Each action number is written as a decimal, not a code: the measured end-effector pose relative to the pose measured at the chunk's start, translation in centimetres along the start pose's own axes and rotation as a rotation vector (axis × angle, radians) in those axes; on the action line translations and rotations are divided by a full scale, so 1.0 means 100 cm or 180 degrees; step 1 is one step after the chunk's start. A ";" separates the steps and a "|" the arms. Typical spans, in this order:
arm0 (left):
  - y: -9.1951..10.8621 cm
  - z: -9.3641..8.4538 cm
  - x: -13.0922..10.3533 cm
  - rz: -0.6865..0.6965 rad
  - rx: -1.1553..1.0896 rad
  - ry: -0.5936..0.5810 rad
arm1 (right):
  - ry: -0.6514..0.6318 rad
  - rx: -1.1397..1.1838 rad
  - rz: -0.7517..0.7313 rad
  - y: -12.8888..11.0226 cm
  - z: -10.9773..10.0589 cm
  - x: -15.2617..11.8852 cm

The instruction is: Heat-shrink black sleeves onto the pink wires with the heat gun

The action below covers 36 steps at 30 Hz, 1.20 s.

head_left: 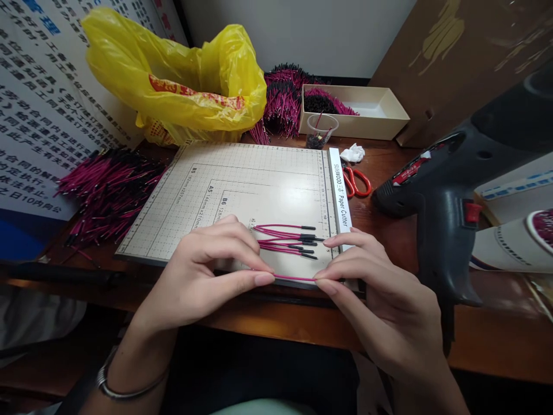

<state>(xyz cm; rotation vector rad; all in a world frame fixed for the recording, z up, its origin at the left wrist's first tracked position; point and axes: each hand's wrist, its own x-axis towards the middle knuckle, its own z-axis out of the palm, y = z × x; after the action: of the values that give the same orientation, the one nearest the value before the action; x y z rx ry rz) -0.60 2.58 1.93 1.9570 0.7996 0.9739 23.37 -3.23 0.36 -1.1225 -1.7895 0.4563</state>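
Note:
A thin pink wire (296, 278) is stretched level between my two hands, over the near edge of the paper cutter board (276, 173). My left hand (216, 271) pinches its left end between thumb and index finger. The right end is pinched by my right hand (380, 282), whose fingertips cover that end. Just beyond, several pink wires with black sleeved ends (285, 235) lie on the board, their black ends pointing right toward my right hand's raised fingers.
Piles of pink and black wires (112, 202) flank a yellow bag (173, 80). Behind the board stand a cardboard tray (389, 115) and a plastic cup (320, 131). Red-handled scissors (358, 182), a grey heat gun (444, 207) and a paper cup (505, 248) are at right.

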 end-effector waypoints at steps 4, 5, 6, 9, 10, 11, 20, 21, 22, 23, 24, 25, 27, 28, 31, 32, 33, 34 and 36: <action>0.002 -0.005 -0.001 0.0024 0.0434 -0.0066 | 0.0051 -0.0326 0.0056 0.002 0.005 -0.004; 0.003 -0.007 -0.001 -0.0016 0.0568 -0.0033 | 0.0065 -0.0424 0.0068 0.003 0.006 -0.005; 0.004 -0.008 -0.002 -0.0063 0.0706 0.0049 | 0.0085 -0.0527 0.0072 0.003 0.008 -0.005; 0.005 -0.011 -0.002 -0.0163 0.1171 0.0368 | 0.0113 -0.0820 0.0028 0.004 0.012 -0.007; 0.005 -0.011 -0.001 -0.0154 0.1349 0.0417 | 0.0128 -0.0923 0.0005 0.004 0.014 -0.007; 0.005 -0.011 0.000 -0.0124 0.1519 0.0403 | 0.0154 -0.1020 -0.0016 0.003 0.016 -0.007; 0.000 -0.004 0.019 0.0029 0.2060 -0.0190 | 0.0500 -0.1508 -0.0028 0.005 0.025 -0.008; 0.000 -0.002 0.021 0.0023 0.2098 -0.0244 | 0.0518 -0.1577 -0.0008 0.005 0.025 -0.008; 0.000 -0.001 0.024 0.0000 0.2142 -0.0293 | 0.0538 -0.1629 0.0016 0.005 0.026 -0.008; 0.001 0.001 0.026 -0.0030 0.2182 -0.0347 | 0.0566 -0.1650 0.0031 0.005 0.027 -0.008; 0.001 0.002 0.029 -0.0064 0.2217 -0.0414 | 0.0604 -0.1645 0.0039 0.005 0.027 -0.007; 0.002 0.003 0.032 -0.0093 0.2240 -0.0492 | 0.0652 -0.1626 0.0044 0.005 0.027 -0.007; 0.003 0.005 0.037 -0.0119 0.2240 -0.0670 | 0.0759 -0.1589 0.0059 0.005 0.027 -0.007; 0.004 0.006 0.039 -0.0116 0.2223 -0.0748 | 0.0797 -0.1595 0.0074 0.005 0.027 -0.006; 0.005 0.006 0.044 -0.0037 0.2181 -0.0881 | 0.0788 -0.1690 0.0135 0.006 0.027 -0.006; 0.005 0.006 0.045 0.0007 0.2193 -0.0907 | 0.0766 -0.1726 0.0150 0.006 0.027 -0.006; 0.005 0.006 0.045 0.0051 0.2225 -0.0927 | 0.0750 -0.1756 0.0154 0.006 0.027 -0.005; 0.005 0.007 0.045 0.0094 0.2278 -0.0945 | 0.0733 -0.1775 0.0148 0.007 0.027 -0.005; 0.005 0.008 0.045 0.0185 0.2416 -0.0973 | 0.0717 -0.1791 0.0137 0.007 0.027 -0.005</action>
<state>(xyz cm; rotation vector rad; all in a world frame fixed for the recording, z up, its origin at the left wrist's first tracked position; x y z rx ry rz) 2.42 5.59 3.64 2.6979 1.0275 0.3882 21.45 -2.90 -1.75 -1.5280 -1.7378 -0.1657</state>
